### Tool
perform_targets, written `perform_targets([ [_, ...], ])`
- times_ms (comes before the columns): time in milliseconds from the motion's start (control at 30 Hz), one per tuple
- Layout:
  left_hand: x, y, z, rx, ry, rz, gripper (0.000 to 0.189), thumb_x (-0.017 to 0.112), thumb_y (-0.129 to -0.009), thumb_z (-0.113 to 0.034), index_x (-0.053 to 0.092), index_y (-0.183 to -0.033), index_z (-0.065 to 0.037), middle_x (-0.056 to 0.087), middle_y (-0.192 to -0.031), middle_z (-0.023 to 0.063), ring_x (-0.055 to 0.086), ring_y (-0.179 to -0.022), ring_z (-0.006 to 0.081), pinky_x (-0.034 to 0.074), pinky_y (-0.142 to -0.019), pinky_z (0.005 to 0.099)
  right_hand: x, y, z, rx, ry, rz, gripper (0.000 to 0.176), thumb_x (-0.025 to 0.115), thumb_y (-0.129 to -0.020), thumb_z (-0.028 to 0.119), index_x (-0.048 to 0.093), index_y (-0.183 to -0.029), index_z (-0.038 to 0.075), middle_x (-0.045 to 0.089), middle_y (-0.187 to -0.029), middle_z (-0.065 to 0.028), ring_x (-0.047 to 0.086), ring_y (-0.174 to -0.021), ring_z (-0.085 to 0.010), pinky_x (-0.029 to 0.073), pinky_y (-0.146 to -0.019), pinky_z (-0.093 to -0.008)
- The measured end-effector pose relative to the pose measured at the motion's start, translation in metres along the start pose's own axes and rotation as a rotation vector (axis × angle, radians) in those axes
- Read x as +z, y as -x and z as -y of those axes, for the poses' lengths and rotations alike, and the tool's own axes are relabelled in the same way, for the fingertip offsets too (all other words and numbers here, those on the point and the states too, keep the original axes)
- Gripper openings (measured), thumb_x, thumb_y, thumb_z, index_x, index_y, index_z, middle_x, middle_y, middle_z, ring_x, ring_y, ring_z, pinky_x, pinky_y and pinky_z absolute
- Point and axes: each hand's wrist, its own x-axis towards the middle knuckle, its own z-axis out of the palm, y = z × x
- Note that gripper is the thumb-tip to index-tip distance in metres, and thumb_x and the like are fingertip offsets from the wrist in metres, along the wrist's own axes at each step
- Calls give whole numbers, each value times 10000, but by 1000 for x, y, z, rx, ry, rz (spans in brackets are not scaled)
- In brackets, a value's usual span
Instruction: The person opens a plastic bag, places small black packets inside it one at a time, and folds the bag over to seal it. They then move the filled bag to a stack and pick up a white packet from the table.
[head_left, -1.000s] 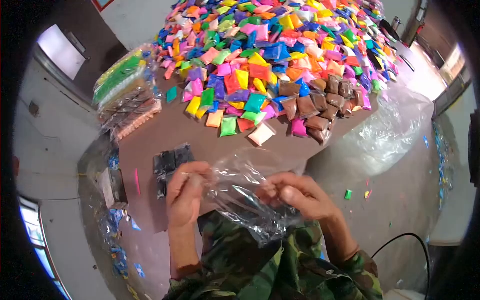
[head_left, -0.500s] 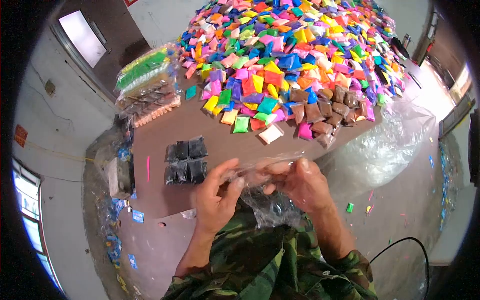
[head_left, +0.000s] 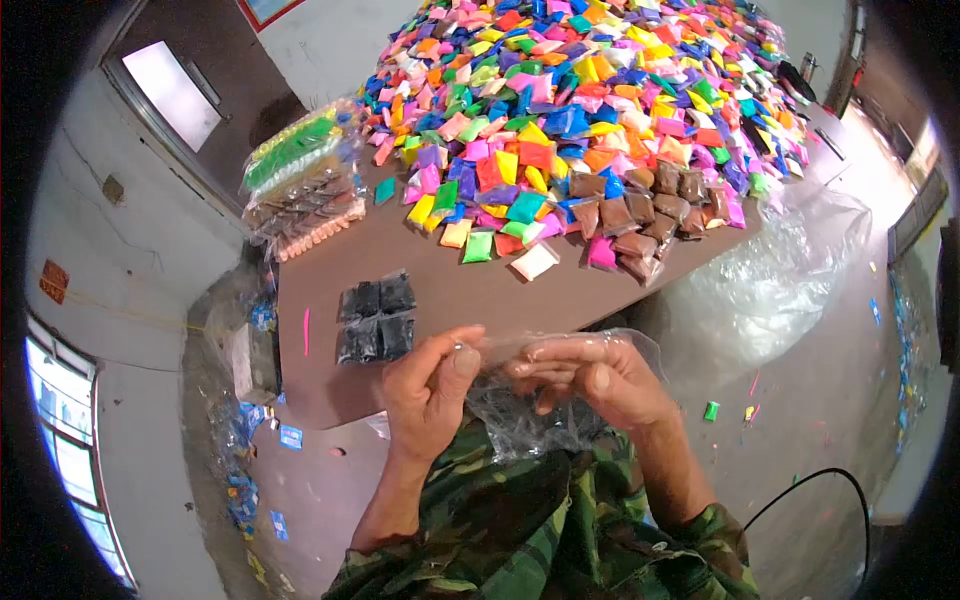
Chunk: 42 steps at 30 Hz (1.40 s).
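Observation:
My left hand (head_left: 428,392) and my right hand (head_left: 598,380) both pinch the top edge of a clear plastic bag (head_left: 530,410), held between them just below the table's near edge. The bag's crumpled lower part hangs against my camouflage jacket. A small group of black packets (head_left: 375,318) lies on the brown table (head_left: 470,290) just beyond my left hand. Farther back spreads a big heap of coloured packets (head_left: 590,90), with brown ones (head_left: 640,215) at its near right edge.
A wrapped bundle of green, brown and orange packets (head_left: 300,185) sits at the table's left edge. A large clear plastic sack (head_left: 770,290) lies on the floor to the right. A black cable (head_left: 810,490) and scattered scraps lie on the floor.
The bag was spread wide between my hands; my hands have come closer together and gathered its top edge. The view has tilted slightly upward.

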Motion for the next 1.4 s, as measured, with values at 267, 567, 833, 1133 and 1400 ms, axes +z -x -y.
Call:
perform_targets([
  [267, 11, 0, 14, -126, 237, -21, 312, 718, -993, -262, 745, -1113, 25, 709, -898, 18, 587, -783, 58, 455, -679, 224, 8, -3, 22, 100, 57, 140, 638, 400, -1107, 462, 464, -1524, -17, 529, -1523, -154, 631, -1157, -167, 509, -816, -268],
  [567, 18, 4, 22, -87, 633, -109, 245, 810, -913, -200, 710, -903, 24, 723, -936, 117, 630, -751, 145, 520, -708, 293, 11, 4, 2, -22, -61, 41, 612, 428, -1111, 427, 461, -1517, -30, 525, -1513, -151, 566, -1306, -221, 555, -923, -345],
  [833, 8, 4, 17, -34, 367, -249, 243, 727, -973, -184, 639, -838, -2, 682, -839, 83, 583, -675, 120, 485, -613, 278, 19, 6, -4, 50, 83, -265, 383, 546, -1093, 315, 687, -1246, -7, 724, -1166, -94, 709, -982, -158, 590, -717, -287],
  [1133, -8, 10, 23, -53, 219, -277, 191, 698, -968, -125, 640, -836, 1, 675, -842, 87, 568, -654, 103, 477, -614, 261, 21, 9, -9, 68, -50, -296, 396, 480, -1117, 327, 665, -1211, -10, 731, -1153, -124, 721, -973, -170, 568, -713, -279],
  [1400, -24, 12, 15, 85, 114, -206, 239, 763, -941, -168, 650, -836, 14, 687, -864, 104, 579, -687, 113, 475, -620, 254, 14, 9, -15, -30, 116, -557, 251, 664, -1036, 274, 703, -1106, 37, 727, -962, -57, 678, -847, -136, 525, -689, -285],
])
